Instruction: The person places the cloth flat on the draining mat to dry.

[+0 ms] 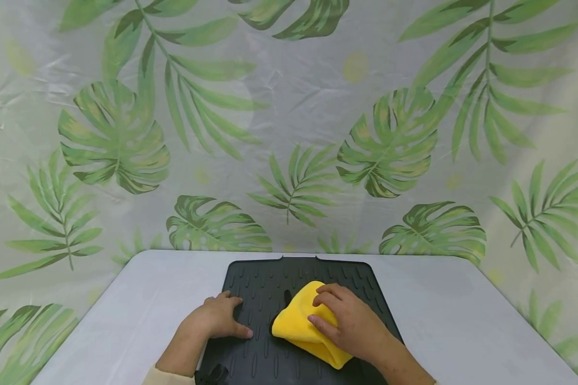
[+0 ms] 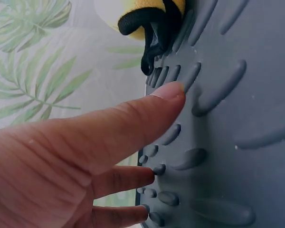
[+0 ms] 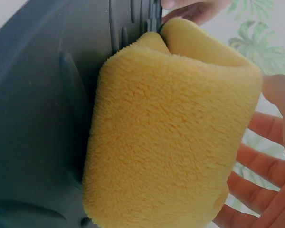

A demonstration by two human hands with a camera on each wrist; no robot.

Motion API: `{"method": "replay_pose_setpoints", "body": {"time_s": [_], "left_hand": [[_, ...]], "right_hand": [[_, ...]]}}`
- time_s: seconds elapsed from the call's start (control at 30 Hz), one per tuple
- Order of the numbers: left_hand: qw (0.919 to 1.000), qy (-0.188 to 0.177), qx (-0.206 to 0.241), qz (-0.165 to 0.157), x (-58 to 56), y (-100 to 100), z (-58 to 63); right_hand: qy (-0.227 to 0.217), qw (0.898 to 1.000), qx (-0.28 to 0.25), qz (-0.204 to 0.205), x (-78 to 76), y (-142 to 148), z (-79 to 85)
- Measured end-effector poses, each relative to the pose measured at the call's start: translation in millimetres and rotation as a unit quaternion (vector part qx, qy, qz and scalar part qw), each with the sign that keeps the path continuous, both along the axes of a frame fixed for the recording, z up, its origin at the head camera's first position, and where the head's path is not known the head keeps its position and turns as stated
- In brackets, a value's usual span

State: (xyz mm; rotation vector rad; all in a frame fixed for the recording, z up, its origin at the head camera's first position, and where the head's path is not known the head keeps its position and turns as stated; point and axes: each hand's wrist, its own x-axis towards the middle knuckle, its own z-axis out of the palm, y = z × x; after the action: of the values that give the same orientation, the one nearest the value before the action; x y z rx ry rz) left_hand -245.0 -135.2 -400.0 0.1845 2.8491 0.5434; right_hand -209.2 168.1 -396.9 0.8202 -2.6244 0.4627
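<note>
A black floor mat (image 1: 265,353) with raised ribs lies on the white table. On its middle sits a folded, fluffy yellow cloth (image 1: 301,321), which fills much of the right wrist view. My right hand (image 1: 354,321) rests over the cloth's right side, fingers spread and loosely bent, with their tips at the fabric. My left hand (image 1: 217,318) lies at the mat's left edge; its thumb (image 2: 147,114) extends over the ribs and the other fingers stand apart. A black strap-like loop (image 2: 154,40) shows beside the cloth, partly hidden by it.
White table surface (image 1: 467,315) extends on both sides of the mat. Behind the table hangs a pale curtain (image 1: 308,112) printed with green leaves. A small black piece (image 1: 217,374) shows by the left wrist at the bottom edge.
</note>
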Motion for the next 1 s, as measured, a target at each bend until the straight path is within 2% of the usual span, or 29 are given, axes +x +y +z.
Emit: {"method": "replay_pose_setpoints", "body": {"time_s": [0.13, 0.27, 0.5, 0.67, 0.83, 0.9, 1.0], "left_hand": [[0.9997, 0.006, 0.015, -0.017, -0.3, 2, 0.6], [0.9974, 0.010, 0.054, -0.046, -0.6, 4, 1.3], [0.9837, -0.001, 0.139, -0.115, 1.1, 9, 4.1], [0.9713, -0.014, 0.178, -0.157, 2.4, 13, 5.0], [0.9630, -0.023, 0.200, -0.179, 3.6, 16, 5.7], [0.9618, -0.026, 0.204, -0.180, 3.9, 17, 5.6], [0.9632, -0.027, 0.202, -0.175, 4.4, 19, 4.9]], "right_hand": [[0.024, 1.000, -0.007, 0.004, -1.9, 2, 0.3], [0.047, 0.999, -0.011, 0.005, -2.7, 4, 0.9], [0.052, 0.999, -0.015, -0.004, -1.8, 5, 1.9], [0.054, 0.996, -0.008, -0.065, -2.4, 4, 2.5], [0.086, 0.984, 0.026, -0.153, -6.6, 9, 1.7], [0.069, 0.981, 0.031, -0.179, -7.3, 11, 2.5], [0.006, 0.979, 0.027, -0.203, -7.5, 14, 4.7]]}}
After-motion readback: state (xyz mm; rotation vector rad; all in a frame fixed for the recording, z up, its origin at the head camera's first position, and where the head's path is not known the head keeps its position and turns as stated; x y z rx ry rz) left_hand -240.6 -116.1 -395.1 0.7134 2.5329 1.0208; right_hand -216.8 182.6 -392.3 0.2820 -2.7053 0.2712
